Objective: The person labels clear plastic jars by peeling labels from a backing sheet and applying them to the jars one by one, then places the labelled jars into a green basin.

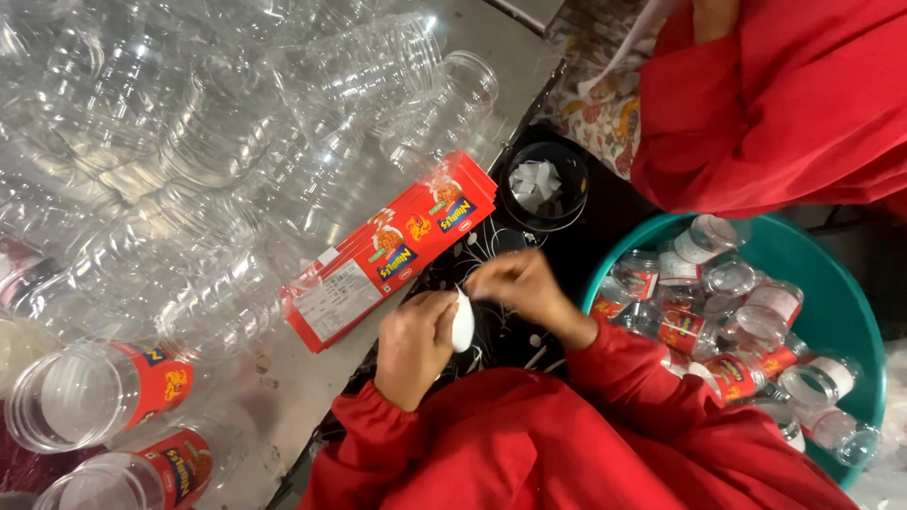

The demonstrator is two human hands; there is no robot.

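Observation:
My left hand [414, 348] is closed around a small white piece [463, 323] that stands out past my thumb. My right hand [519, 283] is pinched together just above it, fingertips touching the top of the white piece. Both arms wear red sleeves [529, 444]. A stack of red label strips [392, 250] lies on the grey floor just left of my hands. A small black container [551, 185] with white paper scraps sits beyond my right hand.
A heap of clear plastic jars [189, 142] fills the upper left. Two labelled jars [94, 392] lie at lower left. A teal tub [831, 312] at right holds several small labelled jars. Another person in red [784, 94] sits at upper right.

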